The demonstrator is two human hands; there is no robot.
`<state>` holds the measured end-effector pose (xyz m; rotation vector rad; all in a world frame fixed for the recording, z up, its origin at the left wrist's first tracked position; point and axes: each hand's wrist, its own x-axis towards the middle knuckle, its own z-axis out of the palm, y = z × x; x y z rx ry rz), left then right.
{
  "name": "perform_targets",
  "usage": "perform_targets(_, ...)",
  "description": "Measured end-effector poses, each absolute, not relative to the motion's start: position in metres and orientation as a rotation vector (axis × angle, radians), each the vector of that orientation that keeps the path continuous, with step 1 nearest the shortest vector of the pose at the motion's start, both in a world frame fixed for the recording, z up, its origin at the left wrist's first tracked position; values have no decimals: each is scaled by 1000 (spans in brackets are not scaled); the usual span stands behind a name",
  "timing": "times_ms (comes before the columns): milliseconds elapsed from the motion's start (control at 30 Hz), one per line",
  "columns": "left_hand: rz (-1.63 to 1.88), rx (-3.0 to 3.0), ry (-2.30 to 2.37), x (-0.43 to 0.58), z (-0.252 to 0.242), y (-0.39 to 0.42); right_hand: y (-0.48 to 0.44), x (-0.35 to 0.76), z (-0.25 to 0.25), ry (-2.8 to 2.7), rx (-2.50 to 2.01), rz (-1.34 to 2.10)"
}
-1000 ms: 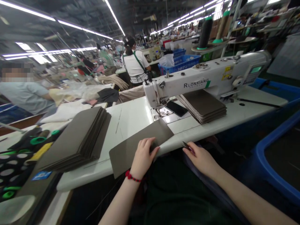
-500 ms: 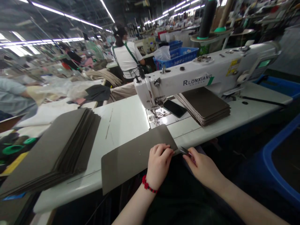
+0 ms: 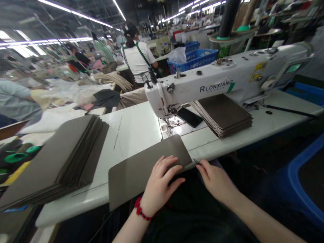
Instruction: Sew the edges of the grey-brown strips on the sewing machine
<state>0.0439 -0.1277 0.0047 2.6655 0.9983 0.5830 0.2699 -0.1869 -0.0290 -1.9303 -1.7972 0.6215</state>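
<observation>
My left hand has opened out flat on the panel since the last frame.

Measured from the sewing machine (image 3: pixel 202 88): the dark brown panel (image 3: pixel 141 177) lies in front of it on the surface (image 3: pixel 134 135), overhanging the near edge. My left hand (image 3: pixel 162 184) rests on it, fingers spread. My right hand (image 3: pixel 215 180) sits at its corner, fingers pinching small snips (image 3: pixel 196 162). Panel stacks lie left of the machine (image 3: pixel 68 158) and under its arm (image 3: pixel 222 114).
</observation>
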Motion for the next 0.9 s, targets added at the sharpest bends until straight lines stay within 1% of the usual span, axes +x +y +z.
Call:
perform_targets(67,377,2775,1047,4,14,-127,-188,277,-29,-1746,-1897,600)
perform_targets(133,186,2790,1201,-42,18,-127,-187,279,-29,-1734,-1858,552)
perform_targets(200,105,2730,1316,-86,17,-128,-182,275,-28,-1811,-1793,482)
perform_targets(267,106,2628,1333,-123,18,-132,-175,268,-26,-1951,-1710,420)
perform_targets(333,205,2501,1313,-149,28,-138,-166,262,-19,-2062,-1619,409)
perform_targets(400,410,2326,1374,-163,52,-144,-158,261,-6,-2081,-1547,493)
perform_targets(533,902,1910,1813,-164,130,-145,-144,268,26,-1893,-1455,763)
perform_targets(600,905,1808,2013,-162,178,-135,-137,267,36,-1799,-1457,778)
perform_targets(633,898,1850,2083,-163,202,-129,-134,265,38,-1778,-1468,768)
perform_targets(667,977,1945,2197,-164,225,-123,-132,262,38,-1775,-1480,762)
perform_targets(767,1363,2082,2526,-174,276,-110,-124,254,26,-1824,-1476,751)
perform_targets(800,1482,2141,2572,-179,283,-107,-121,253,19,-1843,-1481,734)
perform_targets(833,1515,2254,2543,-184,284,-104,-118,252,12,-1861,-1500,706)
perform_targets(900,1330,2578,2334,-195,265,-95,-113,252,-2,-1903,-1574,623)
